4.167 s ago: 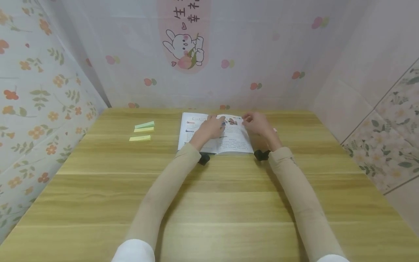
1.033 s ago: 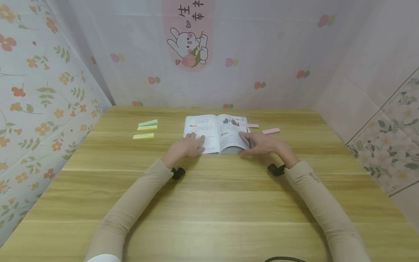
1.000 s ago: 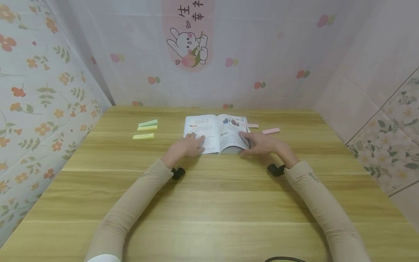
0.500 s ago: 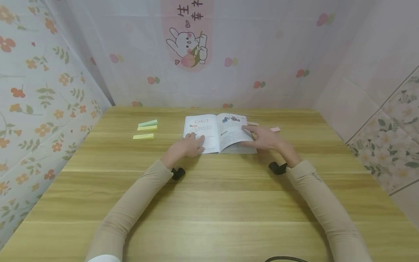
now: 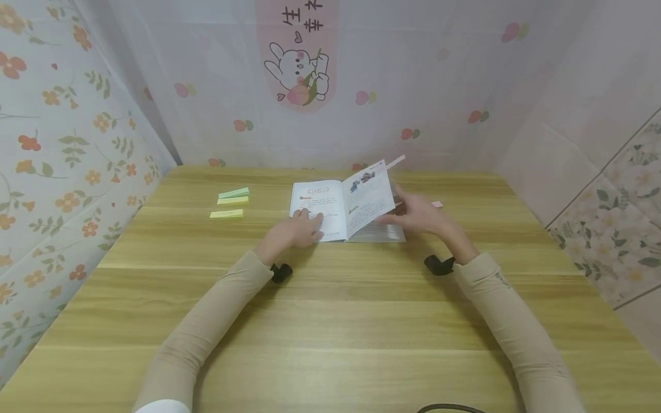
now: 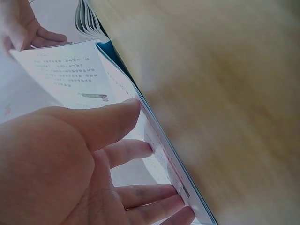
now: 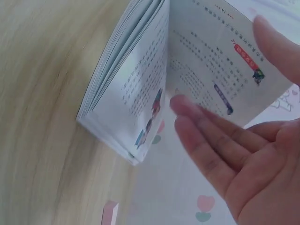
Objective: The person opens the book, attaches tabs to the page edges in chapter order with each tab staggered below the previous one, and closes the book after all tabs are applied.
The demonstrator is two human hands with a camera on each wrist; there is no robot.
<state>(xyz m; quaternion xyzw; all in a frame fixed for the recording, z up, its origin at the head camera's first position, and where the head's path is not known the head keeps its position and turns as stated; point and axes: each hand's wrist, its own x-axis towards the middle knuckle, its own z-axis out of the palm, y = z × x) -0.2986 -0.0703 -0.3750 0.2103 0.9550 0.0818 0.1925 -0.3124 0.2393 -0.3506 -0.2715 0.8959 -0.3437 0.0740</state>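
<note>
An open book [image 5: 317,198] lies at the back middle of the table, its left side flat. One right-hand page [image 5: 369,192] stands raised and slanted toward the spine, and a pink sticky tab [image 5: 396,162] juts from its upper edge. My left hand [image 5: 294,229] rests on the left page, fingers extended and thumb apart. My right hand [image 5: 420,215] is at the raised page's outer edge; in the right wrist view its straight fingers [image 7: 206,140] lie against the page's back. Printed text shows on that back side. Part of the right side of the book is hidden by the raised page.
Green sticky strips [image 5: 233,193] and yellow sticky strips [image 5: 226,214] lie left of the book. A pink strip [image 5: 438,204] shows beyond my right hand. A dark cable [image 5: 449,408] is at the front edge. A patterned curtain [image 5: 413,74] hangs behind the table [image 5: 330,321].
The right-hand page with the pink tab has risen from nearly flat to a steep slant, my right hand moving up slightly with it. My left hand has stayed on the left page.
</note>
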